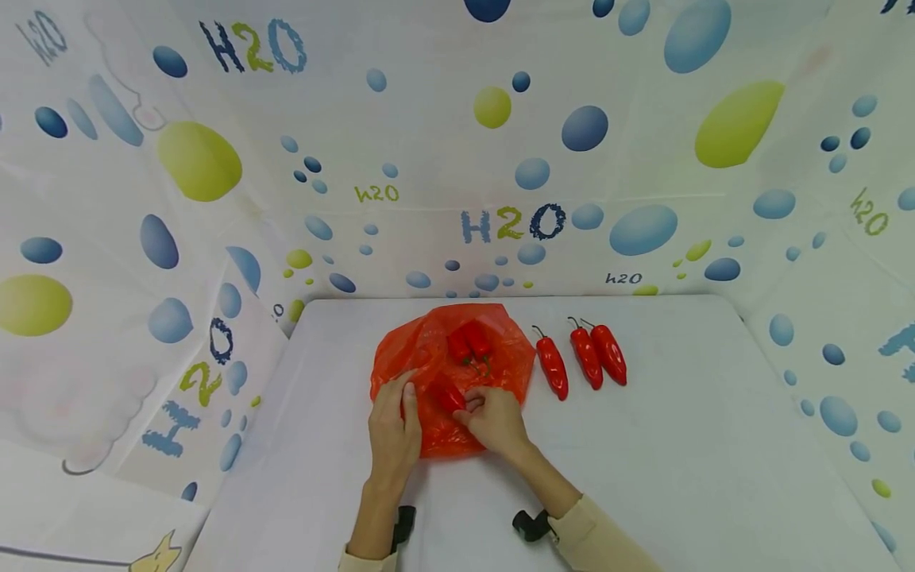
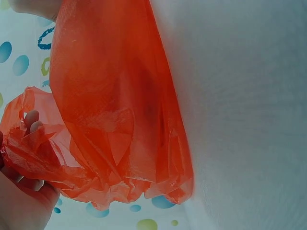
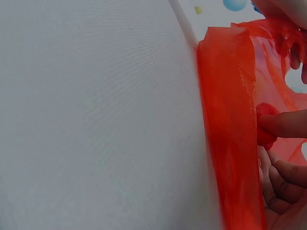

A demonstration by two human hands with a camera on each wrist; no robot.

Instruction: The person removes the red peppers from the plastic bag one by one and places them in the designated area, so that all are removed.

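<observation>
A thin red plastic bag (image 1: pixel 400 357) lies spread on the white table with its mouth open toward me. My left hand (image 1: pixel 395 421) grips the bag's left edge; in the left wrist view its fingers (image 2: pixel 32 116) curl round the crumpled film. Between the thumb and fingers of my right hand (image 1: pixel 498 419) is a red chili pepper (image 1: pixel 446 392), held low inside the bag's mouth. The right wrist view shows only part of this pepper (image 3: pixel 266 113), behind the bag's side. Two more red peppers (image 1: pixel 469 343) with green stems lie deeper in the bag.
To the right of the bag, three red peppers (image 1: pixel 552 367) lie on the white table (image 1: pixel 665 461), two of them side by side. A patterned cloth (image 1: pixel 429 119) with blue and green spots rises behind the table and at its sides.
</observation>
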